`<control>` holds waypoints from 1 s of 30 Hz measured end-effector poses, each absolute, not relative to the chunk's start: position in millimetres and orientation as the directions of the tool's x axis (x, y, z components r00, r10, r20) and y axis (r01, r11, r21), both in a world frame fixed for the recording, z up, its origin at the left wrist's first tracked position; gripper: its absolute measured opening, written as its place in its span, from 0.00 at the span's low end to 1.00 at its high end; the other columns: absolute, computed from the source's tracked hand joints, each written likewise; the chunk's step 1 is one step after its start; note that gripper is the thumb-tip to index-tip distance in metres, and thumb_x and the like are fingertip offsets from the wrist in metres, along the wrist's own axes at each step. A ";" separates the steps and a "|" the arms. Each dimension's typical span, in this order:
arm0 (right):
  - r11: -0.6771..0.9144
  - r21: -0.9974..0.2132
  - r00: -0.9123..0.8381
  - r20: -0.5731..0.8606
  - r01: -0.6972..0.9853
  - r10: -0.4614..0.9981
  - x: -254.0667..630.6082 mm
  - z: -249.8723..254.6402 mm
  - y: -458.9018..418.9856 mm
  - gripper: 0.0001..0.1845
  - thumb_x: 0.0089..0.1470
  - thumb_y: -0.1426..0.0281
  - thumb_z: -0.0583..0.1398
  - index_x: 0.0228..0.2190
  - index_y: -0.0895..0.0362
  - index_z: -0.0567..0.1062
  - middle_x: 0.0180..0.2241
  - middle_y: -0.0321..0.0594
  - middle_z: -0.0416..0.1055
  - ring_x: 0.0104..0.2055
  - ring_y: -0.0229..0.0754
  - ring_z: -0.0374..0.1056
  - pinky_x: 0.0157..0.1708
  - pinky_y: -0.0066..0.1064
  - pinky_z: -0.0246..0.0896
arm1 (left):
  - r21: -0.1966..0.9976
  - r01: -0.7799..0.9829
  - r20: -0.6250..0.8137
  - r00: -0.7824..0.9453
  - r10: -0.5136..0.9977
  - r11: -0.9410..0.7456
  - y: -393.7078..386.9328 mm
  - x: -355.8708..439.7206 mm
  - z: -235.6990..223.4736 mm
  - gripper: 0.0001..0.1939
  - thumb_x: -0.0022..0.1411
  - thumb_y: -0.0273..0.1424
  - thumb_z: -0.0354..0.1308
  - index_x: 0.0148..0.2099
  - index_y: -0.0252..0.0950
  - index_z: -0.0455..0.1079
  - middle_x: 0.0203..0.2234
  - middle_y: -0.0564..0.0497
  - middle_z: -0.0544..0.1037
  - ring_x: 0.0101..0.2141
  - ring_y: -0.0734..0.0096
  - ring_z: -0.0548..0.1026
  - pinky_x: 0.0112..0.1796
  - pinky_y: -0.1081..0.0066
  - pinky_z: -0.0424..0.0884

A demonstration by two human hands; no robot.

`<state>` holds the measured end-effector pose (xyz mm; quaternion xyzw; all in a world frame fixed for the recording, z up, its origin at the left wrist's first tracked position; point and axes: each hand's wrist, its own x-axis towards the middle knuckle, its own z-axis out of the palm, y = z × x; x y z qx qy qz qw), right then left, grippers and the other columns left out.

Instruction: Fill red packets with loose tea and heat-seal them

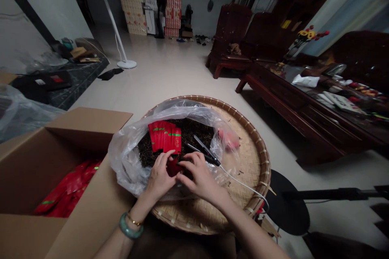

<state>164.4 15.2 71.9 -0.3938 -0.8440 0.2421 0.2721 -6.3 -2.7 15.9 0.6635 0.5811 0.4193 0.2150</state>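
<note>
My left hand (160,175) and my right hand (197,173) come together over a clear plastic bag, fingers curled round the edges of a small red packet (174,167). Dark dried tea leaves (197,128) fill the open plastic bag (124,149). On top of the leaves lies a fanned row of flat red packets (164,135) with green marks. Just beyond my right hand rests a black hair-straightener-like sealing tool (206,150), its two arms apart and a white cord trailing right. What is inside the held packet is hard to make out.
The bag sits on a round woven bamboo tray (252,145). To the left, an open cardboard box (91,129) contains many red packets (69,188). A black round stand base (285,202) is at right, near a dark wooden table (273,101). A white fan (115,28) stands farther back.
</note>
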 end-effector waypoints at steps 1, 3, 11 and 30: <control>0.578 -0.602 -0.576 0.227 0.551 0.786 163.2 71.9 14.0 0.11 0.53 0.66 0.62 0.38 0.56 0.75 0.46 0.49 0.66 0.52 0.51 0.57 0.51 0.47 0.60 | 0.779 0.586 0.292 -0.024 0.956 -0.223 -2.2 -6.9 16.5 0.31 0.50 0.29 0.60 0.57 0.36 0.58 0.41 0.44 0.68 0.41 0.60 0.69 0.45 0.59 0.70; 0.582 -0.579 -0.623 0.154 0.572 0.767 160.6 72.0 13.4 0.09 0.53 0.66 0.62 0.35 0.57 0.76 0.47 0.50 0.66 0.52 0.52 0.57 0.51 0.46 0.61 | 0.781 0.584 0.272 -0.002 0.962 -0.220 -0.5 -9.3 17.2 0.34 0.48 0.27 0.61 0.58 0.35 0.58 0.46 0.42 0.67 0.46 0.57 0.68 0.49 0.56 0.67; 0.559 -0.731 -0.617 0.241 0.392 0.749 163.6 65.7 25.3 0.09 0.56 0.74 0.57 0.38 0.54 0.76 0.42 0.43 0.69 0.42 0.40 0.68 0.43 0.32 0.66 | 0.882 0.448 0.057 0.211 0.976 -0.148 11.2 -21.8 19.5 0.28 0.46 0.26 0.63 0.52 0.39 0.67 0.44 0.46 0.73 0.42 0.62 0.72 0.46 0.64 0.69; 0.606 -0.697 -0.550 0.355 0.383 0.756 175.0 80.5 25.1 0.11 0.61 0.69 0.53 0.38 0.54 0.75 0.35 0.41 0.73 0.38 0.41 0.68 0.38 0.32 0.65 | 0.928 0.365 -0.030 0.278 0.960 -0.077 21.0 -16.2 19.7 0.13 0.46 0.36 0.66 0.34 0.33 0.74 0.25 0.53 0.74 0.28 0.71 0.68 0.31 0.75 0.63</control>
